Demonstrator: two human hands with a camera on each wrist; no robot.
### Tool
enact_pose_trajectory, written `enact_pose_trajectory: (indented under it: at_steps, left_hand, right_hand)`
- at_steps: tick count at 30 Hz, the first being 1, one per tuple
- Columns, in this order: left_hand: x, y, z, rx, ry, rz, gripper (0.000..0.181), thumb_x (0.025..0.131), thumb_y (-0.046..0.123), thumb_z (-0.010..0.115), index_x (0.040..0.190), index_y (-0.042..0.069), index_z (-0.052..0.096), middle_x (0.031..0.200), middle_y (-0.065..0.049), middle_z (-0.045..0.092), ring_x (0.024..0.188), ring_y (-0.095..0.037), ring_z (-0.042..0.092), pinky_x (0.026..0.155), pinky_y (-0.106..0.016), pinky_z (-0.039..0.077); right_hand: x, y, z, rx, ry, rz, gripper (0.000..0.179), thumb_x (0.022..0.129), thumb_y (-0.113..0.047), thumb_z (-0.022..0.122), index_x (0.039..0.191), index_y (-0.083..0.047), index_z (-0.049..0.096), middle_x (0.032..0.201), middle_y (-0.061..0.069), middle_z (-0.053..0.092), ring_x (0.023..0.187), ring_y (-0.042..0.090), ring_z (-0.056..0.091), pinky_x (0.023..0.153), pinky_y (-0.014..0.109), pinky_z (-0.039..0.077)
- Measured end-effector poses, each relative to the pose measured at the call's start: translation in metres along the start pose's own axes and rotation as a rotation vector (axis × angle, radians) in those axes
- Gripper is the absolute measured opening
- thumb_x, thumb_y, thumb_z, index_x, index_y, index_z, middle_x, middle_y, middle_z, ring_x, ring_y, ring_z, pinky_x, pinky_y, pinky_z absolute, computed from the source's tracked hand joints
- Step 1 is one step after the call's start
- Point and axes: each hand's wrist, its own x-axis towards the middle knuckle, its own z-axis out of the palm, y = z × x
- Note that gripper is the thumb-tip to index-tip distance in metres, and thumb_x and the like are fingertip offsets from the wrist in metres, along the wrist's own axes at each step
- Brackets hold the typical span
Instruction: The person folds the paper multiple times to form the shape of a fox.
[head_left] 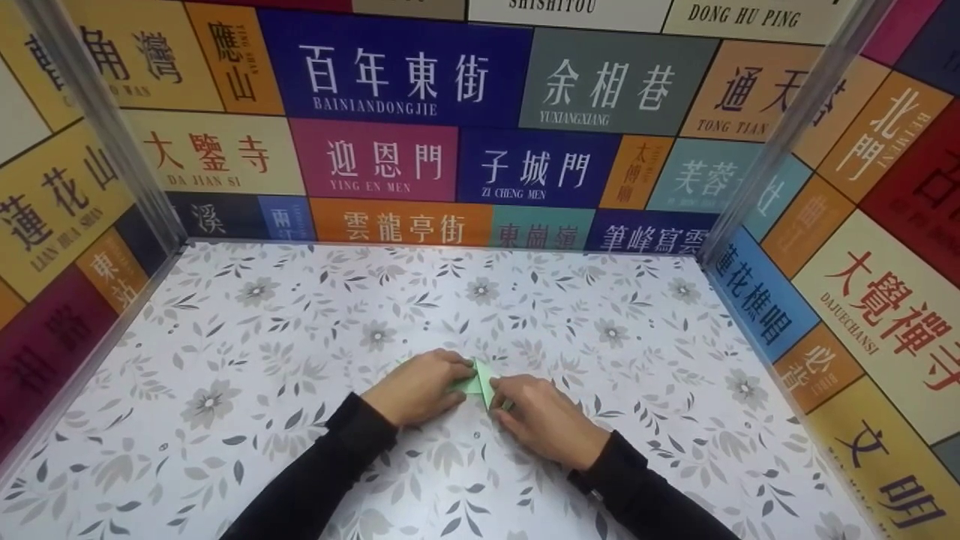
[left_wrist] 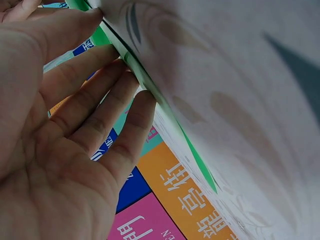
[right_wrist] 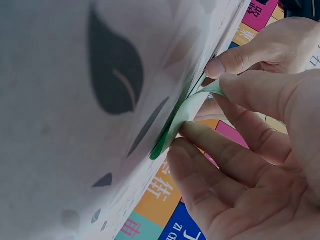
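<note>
Intently, two bare hands work a small piece of green paper (head_left: 486, 384) on a white tabletop (head_left: 300, 322) printed with grey flowers and leaves. The paper lies near the middle of the surface, between the hands and partly covered by them, with a folded flap standing up to a point in the gap. The left hand (head_left: 420, 386) lies over the paper's left part; from its wrist, the fingers (left_wrist: 135, 130) appear extended and slightly parted, their tips resting along the sheet, with the thumb stretched out at its edge. The right hand (head_left: 547, 420) pinches the paper's raised edge between thumb (right_wrist: 265, 92) and index finger, the strip bending upward into the grip, while the other fingertips touch the sheet lower down. Seen from the right wrist, the tip of the left thumb shows just beside the pinched edge. Black sleeves, one on the left arm (head_left: 322, 465) and one on the right arm (head_left: 652, 491), reach in from the lower edge of the head view. Behind the table rises a back wall (head_left: 397, 75) of coloured panels lettered in Chinese characters and Roman capitals, with similar side panels (head_left: 877, 292) at left and right and clear corner strips (head_left: 787, 135) where they meet.
</note>
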Motion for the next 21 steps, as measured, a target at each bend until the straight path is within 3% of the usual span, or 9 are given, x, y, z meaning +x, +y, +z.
enact_pose_trajectory:
  at_steps: [10, 15, 21]
  left_hand:
    - [-0.0010, 0.0004, -0.0005, 0.005, 0.005, 0.008, 0.037, 0.104, 0.012, 0.084, 0.140, 0.001, 0.081, 0.149, -0.020, 0.078, 0.138, -0.041, 0.076, 0.123, -0.054, 0.061]
    - [0.0001, -0.0003, -0.0003, 0.001, 0.016, 0.005, 0.037, 0.103, 0.012, 0.085, 0.138, 0.001, 0.080, 0.144, -0.019, 0.080, 0.134, -0.039, 0.078, 0.121, -0.053, 0.063]
    - [0.0005, -0.0014, -0.0005, -0.024, 0.023, -0.018, 0.033, 0.101, 0.012, 0.087, 0.131, 0.002, 0.078, 0.133, -0.016, 0.080, 0.122, -0.038, 0.081, 0.113, -0.053, 0.066]
  right_hand:
    - [0.0002, 0.0010, 0.0002, -0.025, -0.042, 0.003, 0.008, 0.104, -0.005, 0.082, 0.111, -0.010, 0.079, 0.118, 0.009, 0.085, 0.116, 0.028, 0.081, 0.104, 0.049, 0.068]
    - [0.0017, 0.0008, 0.0007, -0.038, -0.052, -0.001, 0.008, 0.104, -0.007, 0.082, 0.110, -0.011, 0.078, 0.113, 0.007, 0.084, 0.112, 0.026, 0.080, 0.102, 0.048, 0.068]
    - [0.0011, 0.0003, 0.0008, -0.055, -0.054, -0.027, 0.010, 0.104, -0.007, 0.083, 0.111, -0.010, 0.078, 0.118, 0.009, 0.084, 0.118, 0.030, 0.081, 0.105, 0.050, 0.068]
